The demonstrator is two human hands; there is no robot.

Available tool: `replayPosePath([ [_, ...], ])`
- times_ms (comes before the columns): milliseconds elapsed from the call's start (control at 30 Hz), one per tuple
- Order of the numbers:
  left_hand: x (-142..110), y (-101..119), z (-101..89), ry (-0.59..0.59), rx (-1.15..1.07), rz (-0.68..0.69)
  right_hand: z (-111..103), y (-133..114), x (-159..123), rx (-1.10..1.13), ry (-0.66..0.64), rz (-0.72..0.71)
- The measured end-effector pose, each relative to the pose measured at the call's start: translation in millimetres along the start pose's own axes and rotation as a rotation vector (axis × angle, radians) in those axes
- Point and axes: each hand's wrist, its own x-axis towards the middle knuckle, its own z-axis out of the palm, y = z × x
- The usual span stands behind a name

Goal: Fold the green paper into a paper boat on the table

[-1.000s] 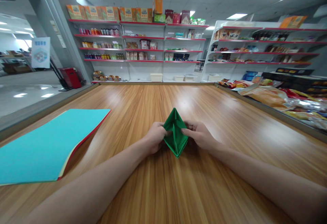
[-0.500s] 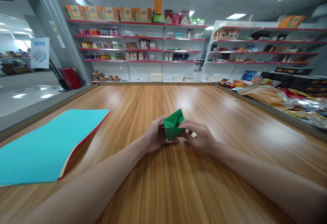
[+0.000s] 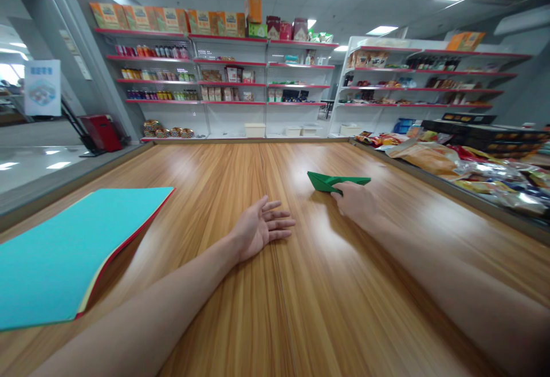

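A green folded paper boat (image 3: 323, 182) is pinched at its near side by my right hand (image 3: 357, 204), over the table right of the middle. Its pointed ends stretch left and right, and my fingers cover part of the near side. Whether its bottom touches the wood I cannot tell. My left hand (image 3: 260, 228) rests on the table with the palm turned inward and the fingers spread, holding nothing. To the far left lies a stack of coloured paper (image 3: 81, 245), turquoise on top with yellow and red sheets showing at the edge.
The wooden table (image 3: 206, 176) has a raised rim (image 3: 253, 141) along its far side. Packaged snacks (image 3: 429, 156) lie beyond the right rim, near black boxes (image 3: 485, 133). Stocked shelves (image 3: 232, 65) stand behind, and a red box (image 3: 102, 132) is on the floor at left.
My right hand has carried the paper boat away to the right and forward, out of my left hand. My left hand has let go and opened. The view has shifted slightly right.
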Motion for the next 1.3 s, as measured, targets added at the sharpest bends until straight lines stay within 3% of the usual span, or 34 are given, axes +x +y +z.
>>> replayPosePath([
  [467,-2,0,2.1,-0.014,0.022,0.005,2,-4,-2,0.045,0.080,0.045],
  [733,-2,0,2.2,-0.013,0.032,0.004,16,7,3,0.301,0.117,0.071],
  [833,-2,0,2.5,-0.014,0.031,0.005,16,8,6,0.425,0.192,0.102],
  [933,-3,-1,4.0,0.001,0.056,0.025,11,2,8,0.608,0.285,0.147],
  [1033,-2,-4,4.9,0.014,0.126,0.074,4,-12,7,0.855,0.281,0.134],
  [1100,-2,-7,4.1,-0.002,0.190,0.146,-4,-26,4,1.011,0.231,0.095],
  [1167,0,-11,2.3,0.028,0.322,0.323,-13,-42,-2,1.158,0.168,0.061],
  [1233,2,-12,0.5,0.122,0.491,0.563,-23,-57,-10,1.524,-0.042,0.046],
  [1300,3,-12,-0.3,0.194,0.592,0.713,-30,-69,-19,1.657,-0.221,0.039],
])
